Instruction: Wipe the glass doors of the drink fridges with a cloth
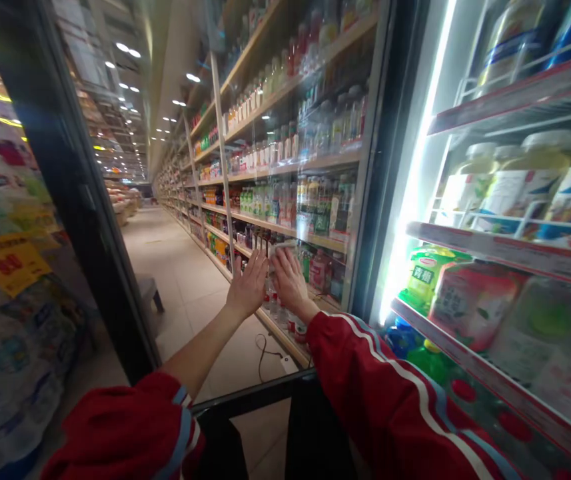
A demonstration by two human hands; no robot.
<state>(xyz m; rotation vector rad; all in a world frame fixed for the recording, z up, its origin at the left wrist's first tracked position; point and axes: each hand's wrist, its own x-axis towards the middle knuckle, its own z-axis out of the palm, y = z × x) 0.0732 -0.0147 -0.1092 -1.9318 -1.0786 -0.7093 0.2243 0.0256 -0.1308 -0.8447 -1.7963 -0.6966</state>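
On my left, a yellow price sign (14,262) faced outward, presumably to be read easily. Beside it slanted the dark door frame (68,173), edging the glass pane (302,207). My left hand (248,285) lay flat, fingers extended, seemingly braced against the glass. Just right of it, my right hand (289,277) was flat too, over a pale cloth (284,245) showing beyond my fingertips, likely pinned there by palm pressure. Farther right, bottles (515,187) stood behind wire rails (529,212), which probably stopped them tipping out.
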